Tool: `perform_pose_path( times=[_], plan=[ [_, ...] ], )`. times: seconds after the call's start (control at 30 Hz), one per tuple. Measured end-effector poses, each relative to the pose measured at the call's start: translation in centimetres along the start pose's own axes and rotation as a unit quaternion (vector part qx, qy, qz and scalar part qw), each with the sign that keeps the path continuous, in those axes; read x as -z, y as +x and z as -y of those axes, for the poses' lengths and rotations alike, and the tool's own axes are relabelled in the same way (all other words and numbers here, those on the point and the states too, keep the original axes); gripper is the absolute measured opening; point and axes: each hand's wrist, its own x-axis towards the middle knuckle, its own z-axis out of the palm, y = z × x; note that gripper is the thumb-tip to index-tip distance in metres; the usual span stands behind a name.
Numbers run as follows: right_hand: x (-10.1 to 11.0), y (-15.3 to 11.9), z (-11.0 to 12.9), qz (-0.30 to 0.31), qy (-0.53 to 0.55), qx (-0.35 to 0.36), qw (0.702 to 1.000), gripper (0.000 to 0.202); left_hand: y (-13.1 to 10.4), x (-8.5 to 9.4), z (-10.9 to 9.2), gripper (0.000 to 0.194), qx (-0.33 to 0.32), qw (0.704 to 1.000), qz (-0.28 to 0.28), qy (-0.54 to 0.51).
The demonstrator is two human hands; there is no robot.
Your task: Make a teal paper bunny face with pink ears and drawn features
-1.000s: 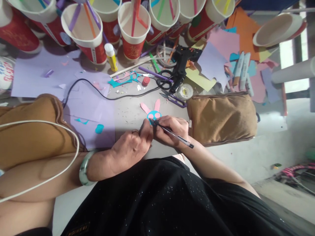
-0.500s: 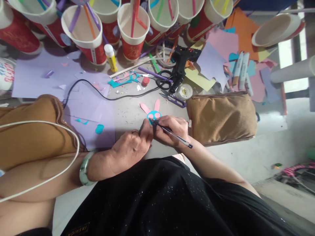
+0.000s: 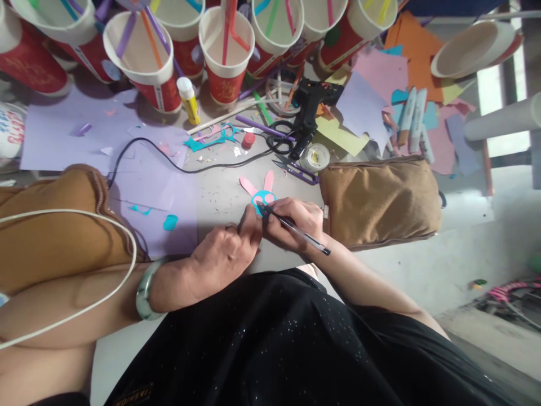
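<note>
A small blue paper rabbit head (image 3: 266, 195) with pink ears and pink round patches lies on the grey table (image 3: 220, 194). My right hand (image 3: 296, 221) is closed around a clear pen (image 3: 305, 235) with a black cap end, its tip at the lower part of the rabbit face. From the left, my left hand (image 3: 228, 248) presses bent fingertips on the lower left edge of the paper rabbit. Both hands cover the rabbit's bottom edge. A jade bangle (image 3: 146, 290) circles my left wrist.
Behind are red-and-white cups (image 3: 226, 56) with straws, a glue stick (image 3: 189, 100), black scissors (image 3: 280, 138), a black glue gun (image 3: 310, 113) and a purple cutter (image 3: 298, 171). Brown pouches (image 3: 382, 203) (image 3: 63, 225) flank the hands. Purple sheets (image 3: 169, 169) and a black cord (image 3: 198, 169) lie left.
The pen and right hand have shifted very slightly at the rabbit face. Both hands otherwise keep their places, and the whole view has moved a little.
</note>
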Motion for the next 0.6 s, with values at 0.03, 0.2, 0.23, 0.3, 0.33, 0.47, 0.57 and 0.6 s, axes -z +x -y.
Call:
perform_pose_path(
  times=[0.03,0.2,0.23,0.3,0.33,0.47,0.57,0.6],
  plan=[
    [0.02,-0.01,-0.02,0.001,-0.002,0.0,1.0,0.018,-0.01,-0.01,0.03,0.056,0.0,1.0,0.001,0.0],
    [0.02,0.08,-0.22,0.014,0.024,0.015,0.999,0.019,-0.09,-0.13,0.22,0.055,-0.011,1.0,0.009,0.002],
    [-0.01,0.08,-0.27,0.015,0.031,0.019,0.999,0.02,-0.09,-0.11,0.23,0.054,-0.013,1.0,0.007,0.005],
    [-0.07,0.0,-0.38,0.02,0.038,0.019,0.999,0.02,-0.04,-0.01,0.22,0.053,-0.012,1.0,0.004,0.011],
    [-0.11,-0.08,-0.43,0.025,0.036,0.014,0.999,0.019,-0.01,0.06,0.2,0.053,-0.012,1.0,0.004,0.013],
    [-0.19,-0.39,-0.55,0.048,0.019,-0.021,0.998,0.016,0.08,0.24,0.13,0.052,-0.011,1.0,0.006,0.02],
    [-0.16,-0.28,-0.44,0.033,0.026,-0.009,0.999,0.016,0.05,0.23,0.1,0.052,-0.009,1.0,0.004,0.019],
    [-0.14,-0.18,-0.38,0.025,0.027,0.001,0.999,0.017,0.04,0.21,0.09,0.052,-0.007,1.0,0.003,0.015]
  ],
)
